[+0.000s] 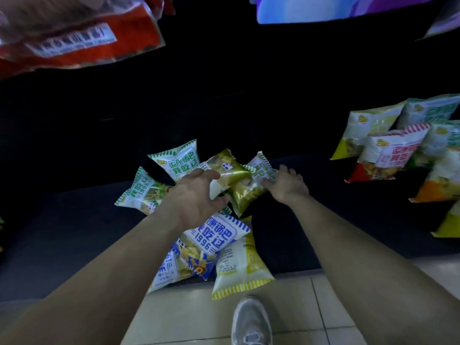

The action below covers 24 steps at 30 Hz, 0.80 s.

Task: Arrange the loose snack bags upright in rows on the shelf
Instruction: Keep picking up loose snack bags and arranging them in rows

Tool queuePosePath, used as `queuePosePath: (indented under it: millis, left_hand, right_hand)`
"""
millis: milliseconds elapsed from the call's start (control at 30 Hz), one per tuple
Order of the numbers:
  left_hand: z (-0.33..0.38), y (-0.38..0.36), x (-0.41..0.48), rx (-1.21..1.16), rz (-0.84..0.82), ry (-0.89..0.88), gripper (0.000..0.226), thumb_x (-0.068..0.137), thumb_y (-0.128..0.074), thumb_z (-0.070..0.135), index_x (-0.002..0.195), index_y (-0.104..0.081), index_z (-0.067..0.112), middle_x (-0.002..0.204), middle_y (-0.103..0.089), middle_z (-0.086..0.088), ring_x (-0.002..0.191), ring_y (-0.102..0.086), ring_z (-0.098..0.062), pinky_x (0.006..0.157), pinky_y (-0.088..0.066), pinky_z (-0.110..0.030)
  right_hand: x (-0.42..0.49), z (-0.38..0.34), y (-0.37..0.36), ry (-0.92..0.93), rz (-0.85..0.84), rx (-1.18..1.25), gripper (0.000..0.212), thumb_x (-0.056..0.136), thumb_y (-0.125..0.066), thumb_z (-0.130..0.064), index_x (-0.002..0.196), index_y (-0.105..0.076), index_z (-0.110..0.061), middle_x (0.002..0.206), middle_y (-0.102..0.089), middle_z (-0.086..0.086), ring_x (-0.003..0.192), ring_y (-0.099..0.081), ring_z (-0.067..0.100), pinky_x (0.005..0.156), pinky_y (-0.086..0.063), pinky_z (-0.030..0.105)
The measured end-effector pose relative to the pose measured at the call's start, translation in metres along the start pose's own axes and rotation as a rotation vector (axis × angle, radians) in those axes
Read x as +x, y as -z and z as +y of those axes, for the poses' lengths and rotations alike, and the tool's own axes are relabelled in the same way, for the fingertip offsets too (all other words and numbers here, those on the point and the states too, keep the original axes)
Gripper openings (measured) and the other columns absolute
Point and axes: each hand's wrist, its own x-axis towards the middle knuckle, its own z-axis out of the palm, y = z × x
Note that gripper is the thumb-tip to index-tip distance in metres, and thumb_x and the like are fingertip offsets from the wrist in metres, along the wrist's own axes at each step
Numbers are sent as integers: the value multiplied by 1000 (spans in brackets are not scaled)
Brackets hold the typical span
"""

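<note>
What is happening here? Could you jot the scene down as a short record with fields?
place: dark low shelf above tiled floor
left hand: grips olive-gold bag
right hand: fingers curled at that bag's right edge
loose pile: green-striped bags, blue-striped bag, yellow-striped bag overhanging the shelf edge
at right: bag group, seemingly standing
progress: pile not yet in rows
</note>
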Motion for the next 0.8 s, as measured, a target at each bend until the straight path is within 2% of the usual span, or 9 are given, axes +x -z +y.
queuePosePath:
  millis: [100, 167, 233, 267, 333, 433, 500, 600, 800]
  left_hand:
    - [-1, -4, 6, -11, -8, 15, 65, 91, -57, 54, 147, -36, 29, 150, -39, -1, 128, -48, -25, 101, -44, -36]
    - [0, -5, 6, -20, -6, 10, 65, 92, -57, 54, 148, -36, 29, 150, -39, -1, 130, -46, -25, 103, -44, -37]
    - [1, -5, 6, -29, 1, 9, 64, 92, -58, 53, 147, -36, 30, 151, -38, -1, 130, -46, -25, 103, -44, -37]
    - [1, -5, 7, -31, 3, 9, 63, 92, -58, 53, 147, -37, 30, 151, -37, 0, 129, -47, -25, 103, -44, -38]
    - [2, -4, 7, -32, 5, 7, 63, 91, -58, 54, 146, -37, 31, 151, -37, 0, 130, -46, -25, 104, -43, -39]
    - [9, 0, 6, -34, 19, -16, 62, 91, -58, 53, 146, -39, 30, 148, -40, 1, 125, -49, -24, 100, -44, -36]
    - [20, 7, 4, -32, 34, -38, 61, 92, -60, 48, 146, -40, 28, 143, -42, 1, 123, -50, -23, 97, -44, -34]
    - [41, 20, 1, -28, 65, -75, 60, 92, -61, 45, 145, -42, 25, 138, -45, 1, 125, -49, -23, 99, -44, -36]
    - [103, 38, -12, -84, 102, -152, 67, 86, -68, 46, 144, -43, 23, 137, -46, -2, 128, -47, -26, 104, -42, -39]
  right_hand:
    - [20, -3, -4, -71, -18, 28, 101, 81, -57, -76, 150, -29, -7, 152, -35, 17, 139, -31, 38, 106, -36, 49]
    - [29, -3, -4, -95, -99, 121, 118, 55, -65, -90, 142, -45, -12, 146, -45, 15, 134, -41, 35, 104, -42, 46]
    - [38, 2, -4, -79, -135, 182, 124, 26, -64, -98, 122, -63, -19, 130, -59, 9, 120, -54, 30, 96, -50, 42]
    - [38, 5, -3, -62, -136, 185, 118, 25, -67, -96, 116, -65, -21, 126, -59, 7, 115, -56, 29, 93, -52, 41]
    - [32, 9, 5, -30, -118, 199, 100, 40, -77, -84, 115, -61, -20, 123, -56, 5, 111, -56, 25, 89, -52, 38]
    - [12, 19, 29, -14, -21, 223, 81, 53, -87, -63, 113, -58, -18, 114, -65, 0, 100, -63, 21, 85, -54, 37]
    - [-7, 26, 52, 8, 63, 158, 81, 54, -90, -58, 116, -54, -19, 112, -65, -1, 99, -63, 22, 80, -53, 37]
    - [-48, 35, 98, 79, 127, -49, 85, 58, -91, -53, 122, -46, -21, 107, -62, -1, 88, -58, 21, 66, -48, 35]
    - [-151, 61, 193, 176, 167, -329, 91, 58, -90, -56, 129, -43, -25, 122, -61, 3, 102, -59, 28, 66, -42, 35]
